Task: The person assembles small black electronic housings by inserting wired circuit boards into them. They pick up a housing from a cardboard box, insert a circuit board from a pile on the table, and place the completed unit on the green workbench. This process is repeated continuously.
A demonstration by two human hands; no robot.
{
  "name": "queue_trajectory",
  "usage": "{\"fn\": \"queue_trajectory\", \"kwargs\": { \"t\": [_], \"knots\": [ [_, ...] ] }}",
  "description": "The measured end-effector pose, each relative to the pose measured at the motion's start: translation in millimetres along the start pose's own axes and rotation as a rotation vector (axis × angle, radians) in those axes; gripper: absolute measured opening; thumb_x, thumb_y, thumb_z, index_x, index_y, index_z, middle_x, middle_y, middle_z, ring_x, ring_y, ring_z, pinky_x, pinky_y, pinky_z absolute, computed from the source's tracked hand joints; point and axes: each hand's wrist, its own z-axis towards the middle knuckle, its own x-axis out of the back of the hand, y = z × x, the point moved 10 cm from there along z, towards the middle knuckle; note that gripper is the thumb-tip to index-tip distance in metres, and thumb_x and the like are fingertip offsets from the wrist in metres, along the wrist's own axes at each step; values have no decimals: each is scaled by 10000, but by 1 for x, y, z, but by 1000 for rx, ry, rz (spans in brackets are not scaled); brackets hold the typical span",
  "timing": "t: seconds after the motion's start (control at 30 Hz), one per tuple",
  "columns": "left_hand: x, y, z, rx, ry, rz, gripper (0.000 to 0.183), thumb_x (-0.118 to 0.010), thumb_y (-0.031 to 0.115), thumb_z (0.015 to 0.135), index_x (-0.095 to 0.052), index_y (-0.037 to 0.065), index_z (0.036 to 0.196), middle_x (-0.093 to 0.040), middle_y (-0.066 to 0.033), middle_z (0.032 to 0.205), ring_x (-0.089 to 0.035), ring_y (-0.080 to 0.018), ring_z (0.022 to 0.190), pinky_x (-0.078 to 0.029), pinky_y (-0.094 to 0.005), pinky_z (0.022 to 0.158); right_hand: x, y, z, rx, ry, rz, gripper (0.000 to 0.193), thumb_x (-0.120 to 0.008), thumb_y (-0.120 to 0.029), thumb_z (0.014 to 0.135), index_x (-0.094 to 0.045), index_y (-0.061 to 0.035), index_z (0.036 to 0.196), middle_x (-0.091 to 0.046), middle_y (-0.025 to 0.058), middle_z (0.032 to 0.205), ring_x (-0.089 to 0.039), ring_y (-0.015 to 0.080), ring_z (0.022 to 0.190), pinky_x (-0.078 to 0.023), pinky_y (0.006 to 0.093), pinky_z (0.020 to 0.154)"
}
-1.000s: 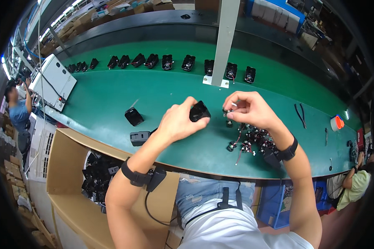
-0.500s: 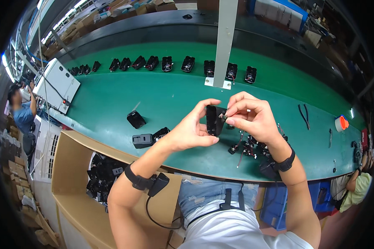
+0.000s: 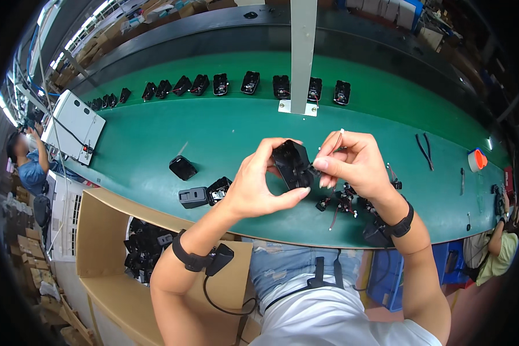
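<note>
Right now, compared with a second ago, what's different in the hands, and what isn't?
The left hand has moved the black housing rightward, closing the gap to the small wired part in the right hand, and turned it so its hollow inside shows more. Neither has let go. The row of housings and pliers stayed put.

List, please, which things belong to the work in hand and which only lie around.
Likely in the work: black housing in left hand; wired part in right hand; pile of wired parts; row of black housings.

Apparently lying around: dark pliers; orange-and-white round item.
</note>
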Motion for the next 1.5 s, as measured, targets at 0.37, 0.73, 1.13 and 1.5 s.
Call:
{"fn": "queue_trajectory", "kwargs": {
  "t": [0.37, 0.73, 1.13, 1.5],
  "knots": [
    [-4, 34, -7, -169, 157, 767, 754, -837, 454, 630, -616, -12, 1180, -646, -134, 774, -645, -265, 647, -534, -357, 617, -26, -15, -15, 537, 86, -687, 262, -837, -140, 802, -620, -12, 733, -616, 56, 671, -553, 115, 522, -439, 274, 474],
    [-3, 23, -4, -223, 45, 548, 854, -850, 604, 627, -616, 10, 1193, -641, -116, 721, -639, -244, 586, -517, -341, 566, -31, -8, -14, 573, -105, -541, 199, -827, -113, 805, -666, 0, 774, -608, 34, 664, -524, 106, 539, -417, 264, 495],
    [-3, 39, -7, -383, 56, 714, 805, -824, 630, 657, -610, 45, 1167, -587, -85, 643, -617, -274, 576, -509, -374, 565, -36, -11, -11, 409, -292, -598, 83, -775, -39, 784, -743, -35, 860, -611, 47, 818, -605, 159, 723, -505, 294, 637],
    [-4, 37, -6, -357, 40, 753, 844, -848, 601, 624, -613, 25, 1195, -565, -61, 614, -596, -239, 543, -482, -352, 543, -43, -32, -27, 667, -191, -877, 137, -761, -65, 752, -665, -48, 848, -554, 74, 863, -585, 249, 789, -502, 356, 671]
  ]
}}
